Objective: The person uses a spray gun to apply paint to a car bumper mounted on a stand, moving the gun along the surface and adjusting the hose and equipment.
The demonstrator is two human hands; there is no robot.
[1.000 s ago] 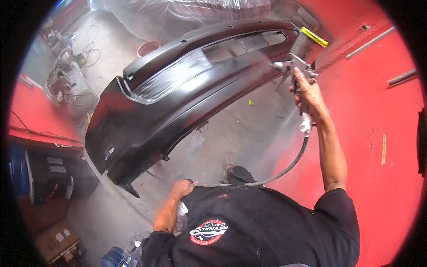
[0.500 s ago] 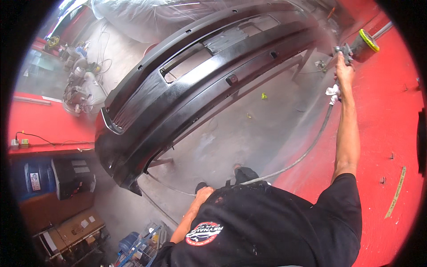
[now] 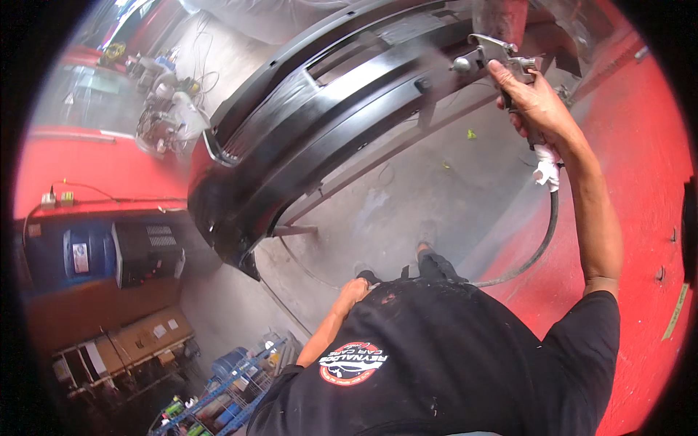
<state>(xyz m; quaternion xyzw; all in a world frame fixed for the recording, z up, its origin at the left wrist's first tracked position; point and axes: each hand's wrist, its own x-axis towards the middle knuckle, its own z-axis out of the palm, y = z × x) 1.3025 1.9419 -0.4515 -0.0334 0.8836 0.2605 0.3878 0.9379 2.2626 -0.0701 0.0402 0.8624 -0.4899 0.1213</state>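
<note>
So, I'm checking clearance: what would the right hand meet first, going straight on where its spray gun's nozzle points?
Most likely the black bumper: the spray gun in the right hand aims its nozzle left toward it. Depth is unclear from this one view, so the gap is hard to judge.

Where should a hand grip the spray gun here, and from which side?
Take the spray gun by its handle, probably best from the right, as the right hand does: the slim handle runs down below the cup, the nozzle faces left toward the black bumper, and the hose hangs below.
</note>
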